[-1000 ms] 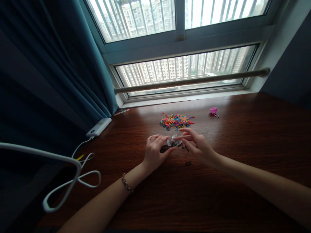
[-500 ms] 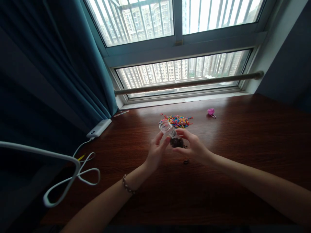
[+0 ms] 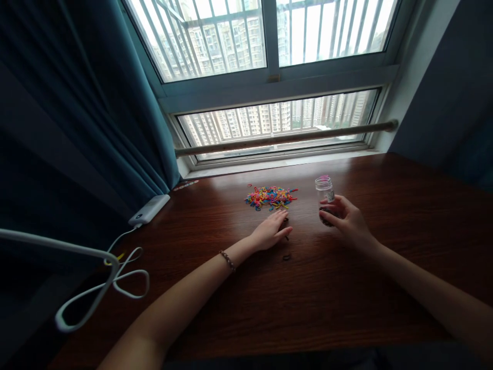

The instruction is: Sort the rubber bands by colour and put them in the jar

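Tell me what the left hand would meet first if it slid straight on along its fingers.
Probably the pile of coloured rubber bands, lying on the table just beyond the left hand; the gap is hard to judge.

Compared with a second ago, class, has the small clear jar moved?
Yes: the jar went right of the coloured band pile, held by the right hand.

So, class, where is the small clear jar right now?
In the head view, the clear jar is held upright in the right hand, to the right of the colourful band pile.
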Demonstrator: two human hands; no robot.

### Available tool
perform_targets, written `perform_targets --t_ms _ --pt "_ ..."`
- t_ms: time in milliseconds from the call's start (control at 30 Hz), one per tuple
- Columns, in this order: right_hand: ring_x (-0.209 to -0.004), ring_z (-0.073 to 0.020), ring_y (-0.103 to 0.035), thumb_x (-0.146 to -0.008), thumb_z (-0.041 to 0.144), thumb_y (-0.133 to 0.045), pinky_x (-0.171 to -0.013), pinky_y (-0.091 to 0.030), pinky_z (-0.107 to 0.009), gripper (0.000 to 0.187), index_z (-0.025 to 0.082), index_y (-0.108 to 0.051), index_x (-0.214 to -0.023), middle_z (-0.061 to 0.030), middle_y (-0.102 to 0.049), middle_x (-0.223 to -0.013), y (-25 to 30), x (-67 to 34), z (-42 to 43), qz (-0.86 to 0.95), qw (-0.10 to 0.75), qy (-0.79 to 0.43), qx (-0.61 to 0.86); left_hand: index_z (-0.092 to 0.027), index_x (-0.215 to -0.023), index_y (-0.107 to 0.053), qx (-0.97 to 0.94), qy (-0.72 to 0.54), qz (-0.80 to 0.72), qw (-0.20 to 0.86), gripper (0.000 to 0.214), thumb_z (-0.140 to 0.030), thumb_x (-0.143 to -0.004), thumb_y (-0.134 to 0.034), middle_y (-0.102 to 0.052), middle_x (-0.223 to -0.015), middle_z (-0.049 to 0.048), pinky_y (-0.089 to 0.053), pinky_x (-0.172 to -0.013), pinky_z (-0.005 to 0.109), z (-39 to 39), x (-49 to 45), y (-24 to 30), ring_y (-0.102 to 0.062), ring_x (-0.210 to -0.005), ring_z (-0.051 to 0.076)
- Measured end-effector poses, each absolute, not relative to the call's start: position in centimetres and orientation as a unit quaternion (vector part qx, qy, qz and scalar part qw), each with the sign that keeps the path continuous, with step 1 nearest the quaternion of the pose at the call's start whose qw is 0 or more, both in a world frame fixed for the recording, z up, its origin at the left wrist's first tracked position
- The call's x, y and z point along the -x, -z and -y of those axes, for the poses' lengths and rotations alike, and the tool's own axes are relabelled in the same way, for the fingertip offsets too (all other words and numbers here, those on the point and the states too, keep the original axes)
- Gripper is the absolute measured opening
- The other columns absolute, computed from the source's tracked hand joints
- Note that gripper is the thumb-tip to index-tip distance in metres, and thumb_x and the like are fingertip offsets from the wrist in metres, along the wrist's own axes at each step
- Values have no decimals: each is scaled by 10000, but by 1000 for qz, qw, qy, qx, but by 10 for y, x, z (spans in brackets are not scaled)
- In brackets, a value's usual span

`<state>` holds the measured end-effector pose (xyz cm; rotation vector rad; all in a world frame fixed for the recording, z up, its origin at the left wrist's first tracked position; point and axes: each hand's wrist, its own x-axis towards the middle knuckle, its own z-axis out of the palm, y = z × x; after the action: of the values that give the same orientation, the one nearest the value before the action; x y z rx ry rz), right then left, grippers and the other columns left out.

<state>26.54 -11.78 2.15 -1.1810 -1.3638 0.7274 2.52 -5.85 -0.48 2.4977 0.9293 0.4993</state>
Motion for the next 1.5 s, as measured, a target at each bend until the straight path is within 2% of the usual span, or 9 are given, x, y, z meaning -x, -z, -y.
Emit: perform_targets --t_ms 300,433,533,633,767,967,1167,1367,1500 --pt "-877 -231 -612 -643 401 -682 -743 -510 -373 412 177 -526 -951 -108 -609 -1019 -23 -270 123 567 563 -341 495 -169 -1176 -506 -880 -187 -205 385 357 -322 -876 -388 -566 -1151 88 -386 -941 306 106 -23 -22 -515 -1065 176" --pt "-878 -227 -611 -633 392 -694 -769 -504 -382 434 179 -529 -973 -107 -609 -1027 -27 -270 126 576 558 -344 489 -163 -1165 -500 -833 -199 -246 453 365 -332 -845 -457 -543 -1140 92 -399 -903 312 96 -3 -34 -508 -1041 180" --pt "-879 -229 -612 -629 399 -696 -759 -511 -377 444 180 -532 -978 -106 -610 -1031 -29 -270 128 577 553 -343 493 -189 -1108 -539 -864 -142 -290 387 586 -408 -594 -714 -525 -1025 58 -433 -782 287 87 7 -42 -513 -911 183" --pt "-882 -229 -611 -630 398 -695 -762 -512 -377 457 178 -528 -994 -109 -611 -1034 -30 -270 129 580 547 -341 498 -194 -1020 -578 -891 -53 -315 323 621 -456 -486 -754 -508 -904 24 -418 -657 247 90 8 -47 -491 -786 161" --pt "-880 -233 -613 -636 415 -685 -764 -512 -378 472 178 -528 -1013 -113 -615 -1033 -28 -270 130 590 538 -327 505 -173 -958 -587 -900 -66 -325 281 512 -460 -555 -717 -511 -846 23 -402 -625 232 102 -2 -40 -484 -746 155" --pt "-877 -233 -616 -643 427 -675 -752 -518 -367 458 182 -538 -1005 -110 -616 -1033 -27 -266 131 597 531 -323 507 -220 -1146 -525 -893 -114 -330 284 471 -351 -707 -634 -505 -851 20 -417 -624 210 101 -14 -22 -492 -658 108" --pt "-881 -230 -614 -651 413 -673 -765 -514 -371 439 180 -542 -999 -101 -620 -1015 -26 -263 131 605 523 -328 503 -206 -983 -616 -927 -97 -279 230 214 -266 -821 -490 -526 -869 47 -421 -698 219 96 -19 -23 -532 -748 130" --pt "-876 -228 -614 -652 418 -669 -780 -510 -384 449 179 -541 -1011 -102 -621 -1016 -26 -263 132 610 520 -321 504 -158 -836 -602 -934 -75 -305 169 152 -146 -789 -458 -562 -836 56 -427 -655 219 96 -25 -24 -539 -709 132" --pt "-871 -224 -613 -659 424 -662 -778 -510 -381 444 180 -538 -1009 -103 -620 -1019 -27 -264 132 610 526 -317 502 -142 -747 -617 -924 -100 -313 197 134 -100 -715 -494 -576 -754 45 -418 -613 213 95 -23 -22 -520 -648 117"
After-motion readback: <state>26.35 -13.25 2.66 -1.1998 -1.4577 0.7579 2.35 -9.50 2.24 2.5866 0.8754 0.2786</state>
